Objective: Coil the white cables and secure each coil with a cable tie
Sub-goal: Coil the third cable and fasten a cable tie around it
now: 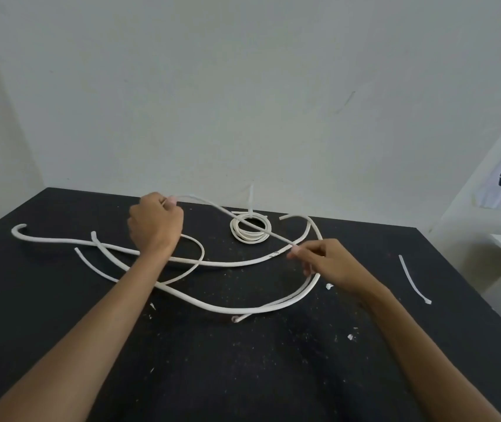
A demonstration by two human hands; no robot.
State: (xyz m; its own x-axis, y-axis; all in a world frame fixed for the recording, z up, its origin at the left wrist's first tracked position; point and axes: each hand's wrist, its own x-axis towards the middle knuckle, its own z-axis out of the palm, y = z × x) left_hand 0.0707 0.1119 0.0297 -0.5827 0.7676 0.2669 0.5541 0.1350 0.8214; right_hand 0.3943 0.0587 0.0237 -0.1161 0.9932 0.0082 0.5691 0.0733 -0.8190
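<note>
Black table (60,300), both hands stretching cable tie (237,216) taut

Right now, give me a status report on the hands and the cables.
Left hand and right hand pinch a cable tie stretched between them. One coil done, tied. Loose cables uncoiled, crossing each other.

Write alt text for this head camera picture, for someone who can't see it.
Two bare hands stretch a thin white cable tie above a black table, the left hand pinching one end and the right hand the other. Loose white cables sprawl across the table; one finished coil lies behind, a spare tie to the right.
</note>
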